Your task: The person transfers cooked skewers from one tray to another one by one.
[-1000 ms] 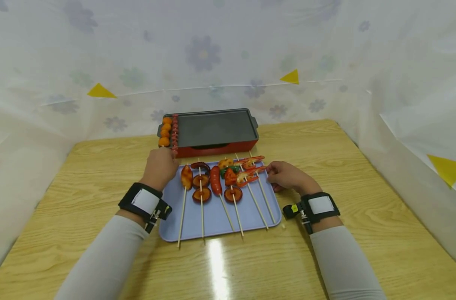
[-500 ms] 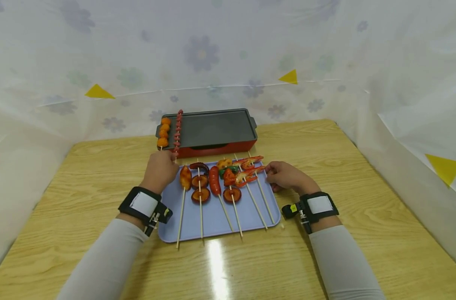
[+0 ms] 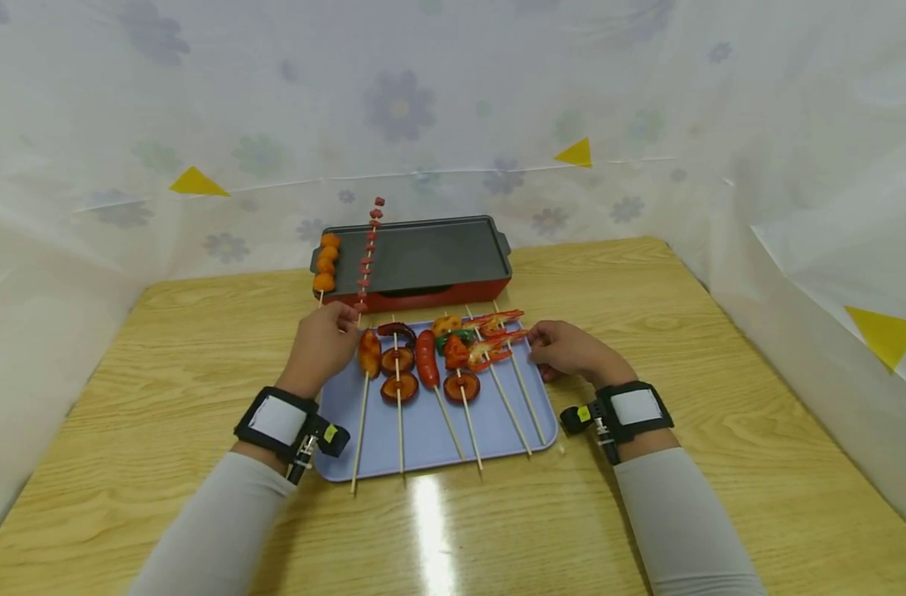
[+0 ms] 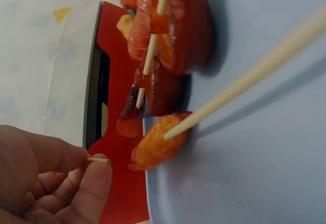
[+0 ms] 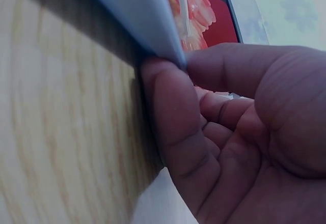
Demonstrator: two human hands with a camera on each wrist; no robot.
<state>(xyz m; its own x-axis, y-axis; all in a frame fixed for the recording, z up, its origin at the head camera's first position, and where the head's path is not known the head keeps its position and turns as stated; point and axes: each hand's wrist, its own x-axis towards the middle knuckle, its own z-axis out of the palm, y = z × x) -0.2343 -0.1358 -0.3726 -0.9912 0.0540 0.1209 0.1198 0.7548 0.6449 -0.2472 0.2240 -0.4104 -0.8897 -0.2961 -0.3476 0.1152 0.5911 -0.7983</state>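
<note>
My left hand (image 3: 322, 343) pinches the stick end of a skewer of small red meat pieces (image 3: 368, 246) between thumb and fingers. That skewer slants over the left part of a grill (image 3: 431, 252) with a dark plate and red base; whether it touches the plate is hard to tell. In the left wrist view, a short bit of stick (image 4: 99, 160) pokes out by the thumb. At the right side of a pale blue tray (image 3: 431, 443), my right hand (image 3: 572, 352) grips the rim. The right wrist view shows the tray edge (image 5: 147, 25) between thumb and finger.
A skewer of orange balls (image 3: 326, 263) lies along the grill's left end. On the tray are several other skewers, among them a sausage (image 3: 426, 358), mushroom slices (image 3: 399, 387) and shrimp (image 3: 490, 352). A flowered sheet (image 3: 401, 108) hangs behind the wooden table (image 3: 199, 397).
The red meat skewer has swung rightward, away from the orange balls, and its far tip has risen past the grill's back edge. My left hand has turned slightly. My right hand stays put.
</note>
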